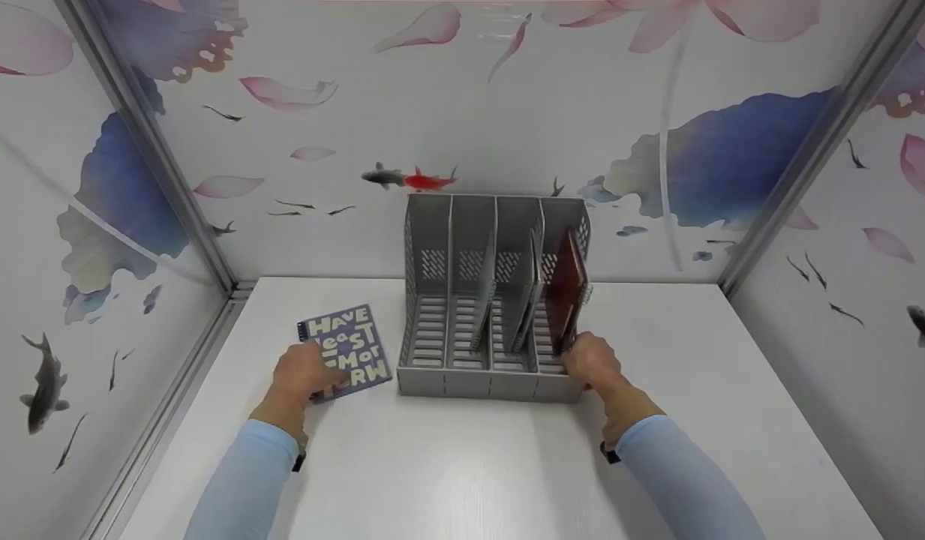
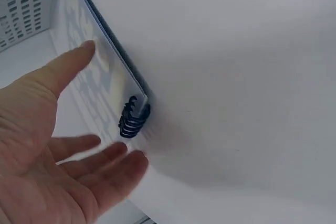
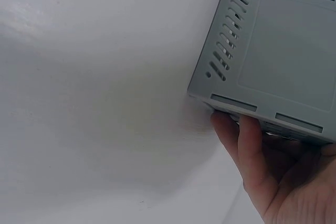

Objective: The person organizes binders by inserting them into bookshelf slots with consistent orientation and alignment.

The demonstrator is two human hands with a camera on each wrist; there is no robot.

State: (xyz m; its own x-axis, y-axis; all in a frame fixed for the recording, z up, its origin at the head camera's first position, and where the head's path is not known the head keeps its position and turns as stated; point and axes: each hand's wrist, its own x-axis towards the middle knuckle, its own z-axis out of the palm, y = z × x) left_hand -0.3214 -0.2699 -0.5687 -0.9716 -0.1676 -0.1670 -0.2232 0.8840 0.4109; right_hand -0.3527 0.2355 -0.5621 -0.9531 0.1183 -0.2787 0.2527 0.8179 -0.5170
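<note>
A spiral notebook (image 1: 357, 330) with a purple cover and large pale lettering lies on the table, left of the grey file rack (image 1: 466, 384). My left hand (image 1: 304, 369) is at its bound left side. In the left wrist view the thumb (image 2: 79, 59) reaches over the cover, and the other fingers spread loosely beside the black spiral binding (image 2: 134, 119). My right hand (image 1: 593, 361) grips the rack's front right corner; its fingers (image 3: 251, 140) curl at the rack's edge, the thumb mostly hidden. A reddish-brown notebook (image 1: 567, 289) stands in the rack's rightmost compartment.
Thin notebooks, one (image 1: 486, 289) in the second compartment from the left and another (image 1: 524, 296) in the third, stand upright in the rack. Behind it rises a white wall (image 1: 342, 247) with painted fish and petals. Metal posts (image 1: 151, 150) frame the white table (image 1: 462, 465).
</note>
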